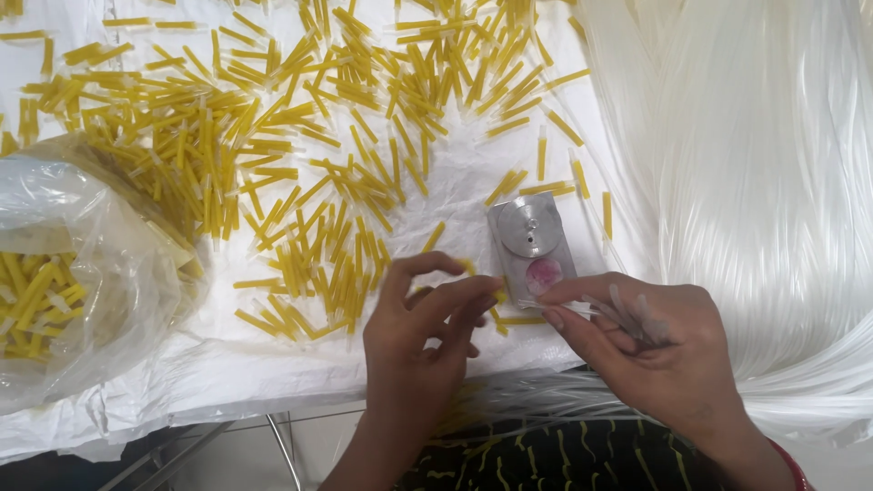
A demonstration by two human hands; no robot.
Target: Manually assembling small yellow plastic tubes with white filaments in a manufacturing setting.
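plastic bag [82, 273] sits at our far left, crinkled and clear, with more yellow pieces inside. moving right, loose yellow tube pieces [273, 182] lie scattered all over the white sheet [227, 364] that covers the table.

next comes our left hand [427, 318], fingers curled in and thumb and forefinger nearly pinched together; one yellow piece [466, 267] seems to sit at the fingertips, though we cannot tell for sure that it is gripped. just right of it stands a small grey metal block [532, 250] with a round disc on top and a pink spot below.

our right hand [646, 341] rests against the block's lower edge, fingers closed on a few thin clear tubes [627, 314] held near their ends. at the far right a big bundle of clear tubing [755, 182] drapes over the table.

we judge the yellow pieces light, small and fairly stiff, easy to flick away, best pinched at mid-length. the clear tubes look soft, limp and slippery, so we would hold them close to the tip.
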